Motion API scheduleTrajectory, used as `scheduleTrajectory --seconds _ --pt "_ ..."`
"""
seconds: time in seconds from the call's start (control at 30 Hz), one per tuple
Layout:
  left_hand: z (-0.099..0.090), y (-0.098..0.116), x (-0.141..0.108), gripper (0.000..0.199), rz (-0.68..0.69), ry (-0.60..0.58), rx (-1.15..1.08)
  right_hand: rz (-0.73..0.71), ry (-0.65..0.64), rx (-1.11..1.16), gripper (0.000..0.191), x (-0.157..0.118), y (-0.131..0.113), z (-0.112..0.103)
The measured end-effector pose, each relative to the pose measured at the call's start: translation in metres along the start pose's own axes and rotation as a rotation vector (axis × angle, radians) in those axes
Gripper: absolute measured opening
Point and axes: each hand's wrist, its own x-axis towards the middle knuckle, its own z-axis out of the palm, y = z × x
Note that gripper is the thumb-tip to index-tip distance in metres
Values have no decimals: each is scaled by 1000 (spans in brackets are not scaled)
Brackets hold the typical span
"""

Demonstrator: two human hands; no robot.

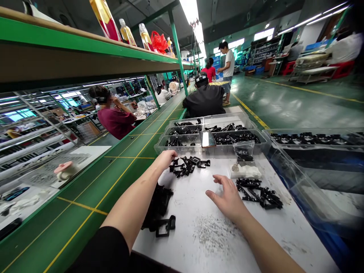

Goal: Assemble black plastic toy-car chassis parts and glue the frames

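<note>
My left hand (167, 158) reaches to the far left of the white tabletop, fingers curled together at the edge of a loose heap of black plastic parts (184, 167). A part at the heap's near side seems pinched there, though the fingertips are partly hidden. Over the middle of the table is my right hand (227, 195), thumb and fingers apart, holding nothing. To its right lies another pile of black parts (263, 193). Below my left forearm sits a darker pile of black parts (160, 201), with one black frame-shaped part (165, 227) at its near end.
Clear divided trays (159, 146) of black parts stand at the back, a phone (207, 139) resting on a divider. Nearby are a bagged batch (243, 151) and a white wad (246, 171). A green conveyor (113, 185) runs along the left; a bin (301, 182) stands right. A person (204, 100) sits ahead.
</note>
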Motion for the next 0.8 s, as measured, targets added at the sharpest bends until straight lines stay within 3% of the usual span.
scheduleTrajectory --seconds 0.1,0.17,0.27,0.33,0.43,0.5,0.57,0.7,0.8 --pt "-12 13 -18 25 -1 85 -179 -95 110 38 49 0 -3 -9" --pt "-8 28 -40 24 26 121 -328 -174 213 70 41 -3 -8 -16" --pt "18 59 -83 23 97 111 -574 -312 317 128 36 -14 -21 -25" --pt "42 82 -114 25 140 69 -716 -382 311 173 43 -24 -30 -28" --pt "66 112 -153 23 194 7 -860 -375 260 251 57 -37 -39 -27" --pt "71 124 -171 15 221 5 -902 -346 238 307 52 -41 -42 -26" --pt "70 129 -182 14 290 44 -855 -359 221 371 43 -40 -43 -27" --pt "65 124 -190 47 553 200 -448 -492 162 500 44 -31 -45 -31" --pt "67 114 -189 32 679 296 -325 -569 91 519 46 -30 -46 -33"
